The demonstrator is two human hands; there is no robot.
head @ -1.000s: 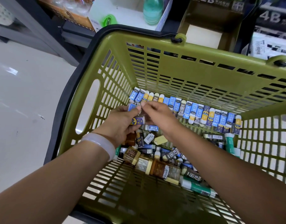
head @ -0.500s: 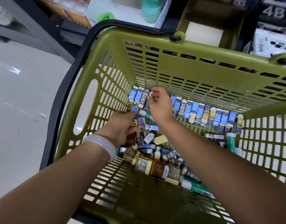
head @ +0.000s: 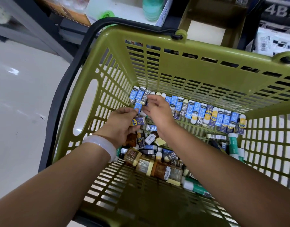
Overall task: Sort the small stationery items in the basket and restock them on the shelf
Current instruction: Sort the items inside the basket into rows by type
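While my left hand [head: 120,123] grips two small blue paper-sleeved erasers [head: 138,114], my right hand [head: 158,110], fingers loosely spread, should seat each upright into the far-wall eraser row [head: 196,110] of the olive-green slotted plastic basket [head: 206,69].

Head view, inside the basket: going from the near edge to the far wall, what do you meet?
Bare basket floor → brown jars → loose pile of erasers → left hand holding erasers → lined-up row of erasers → far wall.
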